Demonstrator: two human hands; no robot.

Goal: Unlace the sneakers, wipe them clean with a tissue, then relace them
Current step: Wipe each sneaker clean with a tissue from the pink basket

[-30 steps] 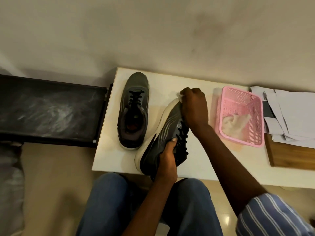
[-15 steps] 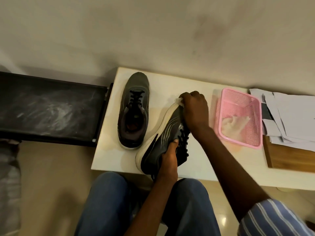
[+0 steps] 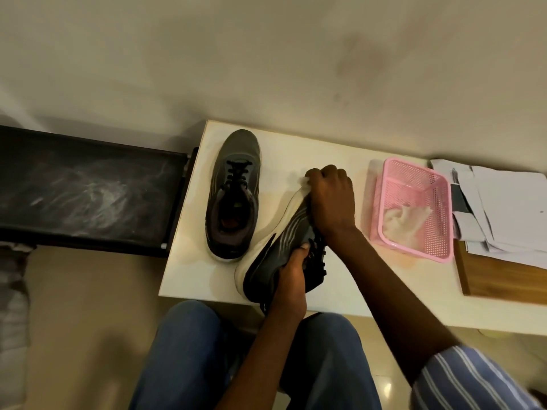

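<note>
A dark grey sneaker (image 3: 233,196) with black laces stands upright on the white table (image 3: 340,279) at its left end. The second sneaker (image 3: 281,241) lies tipped on its side near the front edge, white sole turned left. My left hand (image 3: 291,282) grips it at the heel end, thumb over the collar. My right hand (image 3: 330,199) is curled over its toe and holds a white tissue (image 3: 305,182) against the sole; only a corner of the tissue shows.
A pink mesh basket (image 3: 414,173) with crumpled white tissue (image 3: 402,220) stands right of the hands. Loose papers (image 3: 503,202) lie on a wooden board (image 3: 503,279) at the far right. A black bench (image 3: 83,187) adjoins the table's left side. My knees are under the front edge.
My right hand with the tissue has slid a little toward me along the toe of the tipped sneaker. The left hand keeps its grip.
</note>
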